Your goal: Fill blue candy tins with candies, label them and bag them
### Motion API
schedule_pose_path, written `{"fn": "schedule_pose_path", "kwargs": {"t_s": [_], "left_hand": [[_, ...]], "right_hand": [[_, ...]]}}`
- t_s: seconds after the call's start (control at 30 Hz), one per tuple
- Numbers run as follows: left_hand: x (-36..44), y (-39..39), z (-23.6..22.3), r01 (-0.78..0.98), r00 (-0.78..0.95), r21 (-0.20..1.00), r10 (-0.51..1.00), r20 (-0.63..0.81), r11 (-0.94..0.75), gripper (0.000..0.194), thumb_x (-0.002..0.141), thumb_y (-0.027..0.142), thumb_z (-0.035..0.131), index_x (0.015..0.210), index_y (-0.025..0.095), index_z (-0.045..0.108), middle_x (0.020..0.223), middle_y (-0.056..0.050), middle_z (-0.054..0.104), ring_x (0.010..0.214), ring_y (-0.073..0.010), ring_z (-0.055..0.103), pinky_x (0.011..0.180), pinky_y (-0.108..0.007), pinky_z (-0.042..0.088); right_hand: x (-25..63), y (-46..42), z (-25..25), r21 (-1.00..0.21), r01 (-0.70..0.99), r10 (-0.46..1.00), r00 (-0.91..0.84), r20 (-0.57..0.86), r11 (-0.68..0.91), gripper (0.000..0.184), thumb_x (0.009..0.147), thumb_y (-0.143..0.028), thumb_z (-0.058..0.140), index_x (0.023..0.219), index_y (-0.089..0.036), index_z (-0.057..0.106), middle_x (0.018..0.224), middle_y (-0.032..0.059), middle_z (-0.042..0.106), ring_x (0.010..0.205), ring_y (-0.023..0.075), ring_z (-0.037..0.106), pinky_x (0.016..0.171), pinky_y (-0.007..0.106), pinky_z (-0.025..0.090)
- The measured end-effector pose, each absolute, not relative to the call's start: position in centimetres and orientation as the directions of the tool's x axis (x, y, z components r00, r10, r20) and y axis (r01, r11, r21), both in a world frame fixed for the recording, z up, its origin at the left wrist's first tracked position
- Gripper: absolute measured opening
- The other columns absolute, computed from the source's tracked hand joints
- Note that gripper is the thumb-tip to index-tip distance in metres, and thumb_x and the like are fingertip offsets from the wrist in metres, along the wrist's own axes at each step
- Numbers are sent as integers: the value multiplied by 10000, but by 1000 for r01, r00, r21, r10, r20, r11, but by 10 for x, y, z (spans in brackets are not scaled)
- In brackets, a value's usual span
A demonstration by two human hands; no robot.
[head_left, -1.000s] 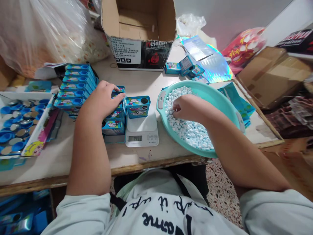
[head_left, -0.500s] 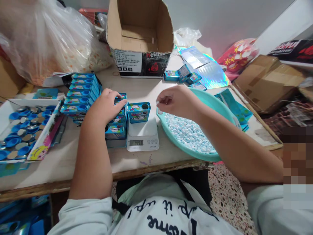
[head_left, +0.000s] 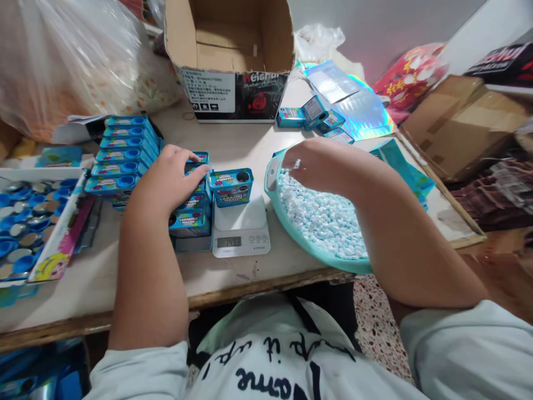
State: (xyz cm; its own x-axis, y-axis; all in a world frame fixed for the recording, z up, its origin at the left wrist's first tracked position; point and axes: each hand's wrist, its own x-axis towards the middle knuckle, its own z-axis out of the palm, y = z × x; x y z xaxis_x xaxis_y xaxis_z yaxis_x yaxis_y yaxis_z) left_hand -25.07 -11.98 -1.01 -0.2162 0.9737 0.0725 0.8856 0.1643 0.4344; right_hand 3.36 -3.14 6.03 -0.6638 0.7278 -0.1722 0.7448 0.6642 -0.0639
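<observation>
My left hand [head_left: 169, 175] lies over a cluster of blue candy tins [head_left: 190, 221], thumb and fingers apart; its fingertips touch the tins and partly hide them. Beside them, one blue tin [head_left: 232, 189] with a dark round opening stands on a white digital scale [head_left: 240, 240], whose display seems to read 1493. My right hand [head_left: 310, 166] is over a turquoise basin [head_left: 272, 172] filled with small pale blue and white candies [head_left: 322, 222]. Its fingers are bent together, with a bit of white candy showing at the tips.
Stacked blue tins [head_left: 119, 147] stand left, behind a white tray [head_left: 69, 228] of blue caps and discs. An open cardboard box [head_left: 258, 97] is at the back, with several loose tins [head_left: 291, 117] and shiny sheets [head_left: 353, 105] to its right. A plastic bag [head_left: 104, 61] fills the back left.
My right hand has moved from beside the scale, at the basin's rim, rightward over the candies. My left hand stays on the tins. The view has shifted slightly.
</observation>
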Motion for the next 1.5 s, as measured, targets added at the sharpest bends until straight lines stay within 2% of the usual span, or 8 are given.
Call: {"fn": "schedule_pose_path", "kwargs": {"t_s": [0.13, 0.37, 0.7, 0.93, 1.13, 1.3, 1.37, 1.5], "left_hand": [[-247, -120, -8, 890, -234, 415, 970, 64, 188, 403, 917, 576, 541, 1162, 275, 651, 1338, -102, 556, 1213, -301, 585, 1147, -446, 428], [-242, -121, -5, 910, -225, 369, 972, 63, 187, 397, 943, 501, 566, 1214, 217, 626, 1353, -109, 540, 1291, -280, 535, 1190, -433, 377], [-237, -123, -3, 921, -221, 345, 972, 79, 182, 389, 962, 477, 549, 1232, 208, 627, 1376, -121, 543, 1325, -267, 514, 1198, -395, 356], [-238, -123, -1, 938, -189, 315, 976, 112, 145, 396, 970, 473, 531, 1217, 189, 653, 1307, -112, 585, 1287, -258, 530, 1195, -373, 356], [-239, -123, -3, 920, -209, 354, 974, 87, 166, 394, 955, 492, 542, 1207, 209, 647, 1323, -95, 572, 1263, -263, 528, 1211, -384, 338], [-238, -124, -2, 920, -203, 359, 975, 90, 158, 391, 961, 490, 536, 1214, 210, 639, 1328, -91, 557, 1278, -250, 525, 1196, -372, 353], [-238, -124, -2, 915, -207, 371, 974, 88, 161, 378, 957, 480, 547, 1207, 212, 637, 1345, -99, 556, 1291, -262, 523, 1193, -383, 357], [-238, -123, -3, 907, -218, 385, 973, 80, 172, 375, 945, 484, 565, 1192, 213, 643, 1345, -114, 558, 1310, -278, 519, 1186, -408, 368]], "right_hand": [[40, -24, 41, 142, 780, 773, -544, -325, 609, 169, 835, -306, 702, 890, -155, 753, 827, 117, 726, 833, 269, 680, 711, 353, 481], [29, -31, 42, 183, 757, 760, -544, -355, 628, 124, 824, -226, 665, 890, -153, 741, 834, 142, 725, 826, 298, 681, 663, 379, 459], [48, -8, 15, -9, 768, 739, -620, -266, 641, 256, 788, -461, 755, 822, -209, 725, 782, 73, 708, 906, 291, 670, 728, 368, 449], [37, -21, 27, 112, 797, 775, -527, -349, 593, 204, 749, -337, 756, 838, -158, 717, 788, 98, 696, 875, 291, 684, 702, 366, 450], [36, -17, 18, -28, 794, 759, -591, -273, 608, 181, 698, -303, 823, 755, -194, 691, 718, 91, 662, 883, 337, 673, 741, 432, 480], [33, -31, 42, 123, 815, 799, -507, -323, 566, 79, 780, -147, 676, 856, -145, 696, 800, 113, 698, 879, 289, 680, 723, 380, 453], [33, -34, 52, 136, 816, 814, -514, -271, 561, 135, 783, -98, 622, 884, -137, 703, 806, 132, 702, 878, 292, 676, 714, 381, 450], [35, -35, 60, 6, 794, 789, -603, -113, 608, 141, 819, -132, 584, 852, -183, 712, 809, 125, 697, 883, 295, 661, 757, 400, 468]]}}
